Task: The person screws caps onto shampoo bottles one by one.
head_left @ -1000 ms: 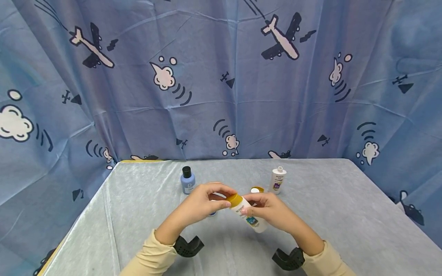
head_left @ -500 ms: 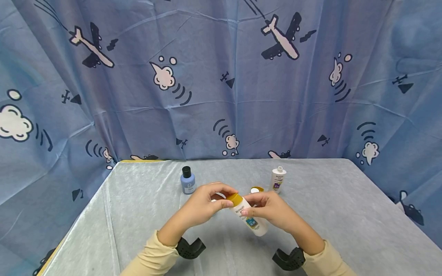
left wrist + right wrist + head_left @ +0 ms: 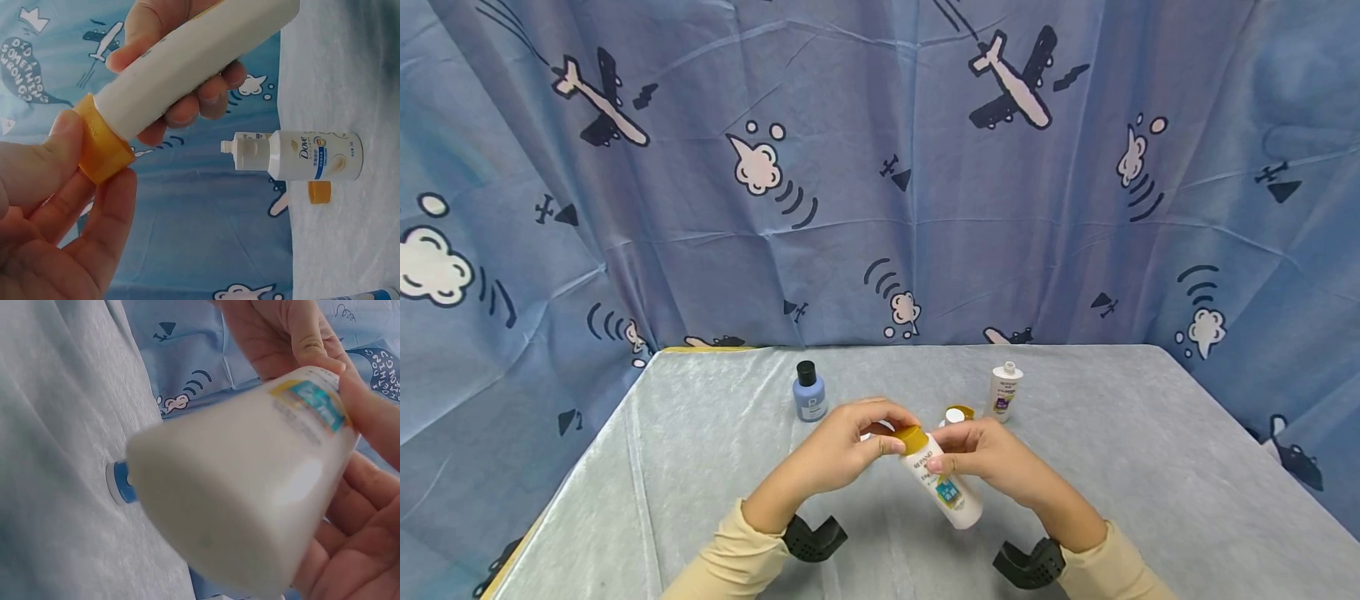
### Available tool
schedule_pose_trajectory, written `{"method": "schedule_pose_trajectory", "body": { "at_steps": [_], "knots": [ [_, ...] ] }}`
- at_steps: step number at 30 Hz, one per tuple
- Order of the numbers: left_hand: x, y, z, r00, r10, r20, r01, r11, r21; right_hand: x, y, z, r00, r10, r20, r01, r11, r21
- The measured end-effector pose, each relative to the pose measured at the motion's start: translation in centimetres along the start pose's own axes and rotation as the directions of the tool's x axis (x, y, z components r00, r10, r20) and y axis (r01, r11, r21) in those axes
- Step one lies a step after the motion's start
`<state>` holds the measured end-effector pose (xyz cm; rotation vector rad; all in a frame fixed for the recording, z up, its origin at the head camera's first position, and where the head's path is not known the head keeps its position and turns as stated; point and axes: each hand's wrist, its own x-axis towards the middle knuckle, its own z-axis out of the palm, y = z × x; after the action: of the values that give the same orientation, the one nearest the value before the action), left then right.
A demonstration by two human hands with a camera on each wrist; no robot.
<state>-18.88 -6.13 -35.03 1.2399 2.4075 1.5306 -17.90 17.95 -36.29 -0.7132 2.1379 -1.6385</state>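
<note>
A white bottle point(image 3: 951, 496) with a yellow cap point(image 3: 912, 440) is held tilted above the table, base down to the right. My left hand point(image 3: 850, 446) pinches the cap between thumb and fingers, as the left wrist view shows up close. With thumb and fingers, my right hand point(image 3: 992, 458) grips the bottle's body just below the cap. The bottle's broad base fills much of the right wrist view. Behind my right hand stands a white Dove bottle point(image 3: 322, 156) with a white cap, mostly hidden in the head view. Beside it sits a loose yellow cap point(image 3: 320, 192).
At the back left stands a blue bottle point(image 3: 810, 400) with a black cap. A white bottle point(image 3: 1003, 392) with a bare neck stands at the back right. A small blue-and-white round piece point(image 3: 122, 482) rests on the grey cloth point(image 3: 715, 467). A patterned curtain point(image 3: 850, 167) hangs behind.
The held bottle's base has swung downward, so the bottle tilts more steeply and shows more of its label. My left hand has shifted slightly right with the cap.
</note>
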Motion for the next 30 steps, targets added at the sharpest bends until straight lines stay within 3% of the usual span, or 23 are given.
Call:
{"method": "schedule_pose_trajectory", "body": {
  "at_steps": [5,8,10,12,14,16,18,23,26,30],
  "knots": [
    [0.0,0.0,-0.1,1.000,0.004,0.003,-0.004,0.999,-0.032,0.0,0.1,-0.1,1.000,0.000,0.025,-0.001,0.998,0.055],
    [0.0,0.2,-0.2,0.994,-0.094,-0.047,0.091,0.994,-0.063,-0.1,0.0,0.2,0.998,-0.003,-0.065,0.003,1.000,-0.008],
    [0.0,0.4,-0.1,0.972,-0.208,-0.110,0.198,0.976,-0.092,0.0,-0.1,0.6,0.985,-0.014,-0.169,0.000,0.997,-0.081],
    [0.1,0.6,0.0,0.933,-0.319,-0.167,0.303,0.946,-0.114,0.0,-0.3,1.2,0.963,-0.031,-0.269,-0.007,0.990,-0.138],
    [0.3,0.7,0.2,0.895,-0.393,-0.212,0.369,0.918,-0.145,0.0,-0.5,1.7,0.936,-0.079,-0.342,0.012,0.981,-0.195],
    [0.4,0.7,0.5,0.872,-0.427,-0.242,0.398,0.903,-0.161,0.0,-0.6,2.3,0.911,-0.139,-0.389,0.038,0.966,-0.255],
    [0.5,0.7,0.7,0.861,-0.437,-0.262,0.401,0.898,-0.182,0.0,-0.7,2.7,0.887,-0.198,-0.418,0.059,0.945,-0.322],
    [0.6,0.6,1.1,0.853,-0.431,-0.295,0.378,0.899,-0.221,0.1,-0.6,3.3,0.842,-0.293,-0.454,0.081,0.899,-0.430],
    [0.6,0.4,1.3,0.855,-0.424,-0.298,0.370,0.902,-0.221,0.2,-0.5,3.4,0.831,-0.320,-0.456,0.089,0.884,-0.458],
    [0.5,0.2,1.4,0.863,-0.417,-0.285,0.358,0.903,-0.236,0.2,-0.4,3.3,0.832,-0.316,-0.456,0.082,0.883,-0.463]
  ]
}}
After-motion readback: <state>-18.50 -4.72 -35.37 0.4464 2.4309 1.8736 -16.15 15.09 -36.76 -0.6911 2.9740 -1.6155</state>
